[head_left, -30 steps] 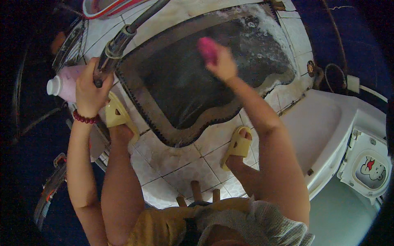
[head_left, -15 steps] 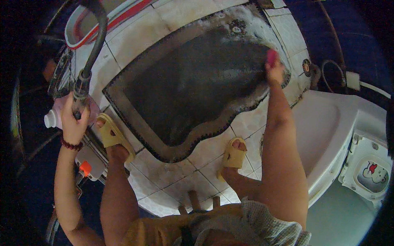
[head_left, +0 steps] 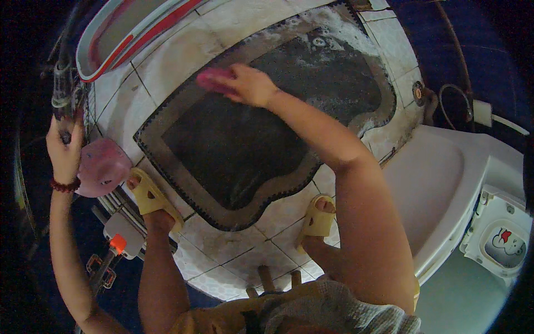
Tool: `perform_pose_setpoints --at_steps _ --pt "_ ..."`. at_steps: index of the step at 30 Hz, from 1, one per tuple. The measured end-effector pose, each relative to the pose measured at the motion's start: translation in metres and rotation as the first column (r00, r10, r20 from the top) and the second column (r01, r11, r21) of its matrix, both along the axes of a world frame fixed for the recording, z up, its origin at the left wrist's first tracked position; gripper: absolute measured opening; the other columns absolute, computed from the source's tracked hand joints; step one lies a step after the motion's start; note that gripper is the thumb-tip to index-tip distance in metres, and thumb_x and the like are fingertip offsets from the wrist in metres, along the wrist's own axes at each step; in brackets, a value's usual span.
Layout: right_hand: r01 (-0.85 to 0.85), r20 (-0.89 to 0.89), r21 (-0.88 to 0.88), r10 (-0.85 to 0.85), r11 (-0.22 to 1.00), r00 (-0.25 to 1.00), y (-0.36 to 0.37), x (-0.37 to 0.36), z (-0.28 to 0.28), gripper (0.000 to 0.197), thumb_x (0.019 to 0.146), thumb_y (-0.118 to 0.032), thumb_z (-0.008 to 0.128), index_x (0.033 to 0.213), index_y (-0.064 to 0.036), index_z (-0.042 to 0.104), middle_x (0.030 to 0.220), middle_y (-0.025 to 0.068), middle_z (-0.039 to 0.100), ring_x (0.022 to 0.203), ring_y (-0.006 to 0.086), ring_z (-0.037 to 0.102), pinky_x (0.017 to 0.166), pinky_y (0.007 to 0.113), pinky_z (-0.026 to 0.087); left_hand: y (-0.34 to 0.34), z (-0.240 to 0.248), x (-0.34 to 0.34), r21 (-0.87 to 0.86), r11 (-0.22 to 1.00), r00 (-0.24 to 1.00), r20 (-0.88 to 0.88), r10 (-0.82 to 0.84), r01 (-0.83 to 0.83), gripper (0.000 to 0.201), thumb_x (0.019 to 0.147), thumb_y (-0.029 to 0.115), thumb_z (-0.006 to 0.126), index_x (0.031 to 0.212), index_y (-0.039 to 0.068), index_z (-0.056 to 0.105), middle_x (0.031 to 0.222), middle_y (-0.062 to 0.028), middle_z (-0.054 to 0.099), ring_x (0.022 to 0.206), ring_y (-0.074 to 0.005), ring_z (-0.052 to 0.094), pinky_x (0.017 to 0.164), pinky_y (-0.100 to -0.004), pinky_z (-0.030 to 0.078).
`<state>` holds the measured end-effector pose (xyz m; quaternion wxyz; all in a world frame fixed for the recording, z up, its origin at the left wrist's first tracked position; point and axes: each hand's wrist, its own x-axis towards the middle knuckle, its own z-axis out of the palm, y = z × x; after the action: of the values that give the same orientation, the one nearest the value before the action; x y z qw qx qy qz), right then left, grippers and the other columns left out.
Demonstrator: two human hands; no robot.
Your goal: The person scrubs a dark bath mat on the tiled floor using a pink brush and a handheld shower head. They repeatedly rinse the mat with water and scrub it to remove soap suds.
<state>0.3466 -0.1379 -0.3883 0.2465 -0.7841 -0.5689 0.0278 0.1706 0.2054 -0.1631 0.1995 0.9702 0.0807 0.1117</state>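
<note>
My right hand (head_left: 251, 86) is closed around a pink scrub brush (head_left: 213, 80) at the upper-left border of a dark floor mat (head_left: 245, 133). The mat has a brown-grey band and one wavy edge. White suds (head_left: 346, 34) lie on its far right corner. At the far left, my left hand (head_left: 64, 153), with a beaded bracelet, grips the handle of a hose (head_left: 63, 92). This handle looks partly clear and partly dark, and blur hides its far end. Just right of that hand is a pink plastic jug (head_left: 104, 168).
A white and red tub (head_left: 130, 47) stands at the upper left. My feet in yellow slippers (head_left: 150, 195) are on the white tiles near the mat. A white basin-like fixture (head_left: 428, 178) borders the right side. A small wooden stool's legs (head_left: 267, 278) show below.
My right hand has swept the brush left across the mat from its right edge. My left hand has shifted left with the hose handle, which uncovers more of the pink jug.
</note>
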Motion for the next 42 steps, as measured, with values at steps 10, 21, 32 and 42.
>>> perform_pose_setpoints --at_steps 10,21,32,42 --pt "0.935 0.358 -0.345 -0.933 -0.086 0.046 -0.213 0.117 -0.008 0.054 0.074 -0.048 0.058 0.118 -0.0200 0.047 0.103 0.0130 0.058 0.091 0.0312 0.059 0.073 0.046 0.046 0.000 -0.016 -0.046 -0.034 0.999 0.997 -0.083 0.010 -0.013 0.027 0.079 0.003 0.059 0.105 0.000 0.054 0.071 -0.0043 0.058 0.062 -0.0105 0.052 0.062 -0.0242 0.043" --pt "0.801 0.192 -0.155 -0.778 0.578 0.598 -0.090 0.104 -0.015 0.075 0.065 -0.037 0.070 0.128 -0.0179 0.034 0.103 0.0142 0.055 0.097 0.0334 0.054 0.078 0.046 0.044 -0.001 -0.027 -0.046 0.001 0.999 0.999 0.000 -0.037 0.037 0.029 0.077 0.002 0.060 0.106 0.000 0.054 0.073 -0.0029 0.059 0.064 -0.0092 0.052 0.062 -0.0239 0.043" --pt "0.817 0.234 -0.556 -0.972 -0.151 -0.020 -0.265 0.156 -0.012 0.071 0.075 -0.053 0.055 0.124 -0.0041 0.041 0.122 0.0234 0.046 0.109 0.0312 0.051 0.084 0.044 0.043 0.005 -0.021 -0.048 0.060 0.995 0.997 -0.004 -0.075 0.075 0.026 0.077 0.003 0.060 0.102 0.000 0.055 0.060 -0.0021 0.052 0.054 -0.0076 0.047 0.055 -0.0221 0.040" --pt "0.654 0.293 -0.126 -0.602 0.746 0.743 -0.229 -0.013 -0.020 0.057 0.066 -0.033 0.068 0.112 -0.0055 0.049 0.098 0.0175 0.053 0.087 0.0370 0.053 0.078 0.044 0.040 -0.019 -0.021 -0.053 -0.037 0.999 0.999 -0.049 -0.018 0.016 0.030 0.075 0.005 0.061 0.104 -0.001 0.054 0.065 -0.0035 0.056 0.059 -0.0094 0.050 0.059 -0.0242 0.042"
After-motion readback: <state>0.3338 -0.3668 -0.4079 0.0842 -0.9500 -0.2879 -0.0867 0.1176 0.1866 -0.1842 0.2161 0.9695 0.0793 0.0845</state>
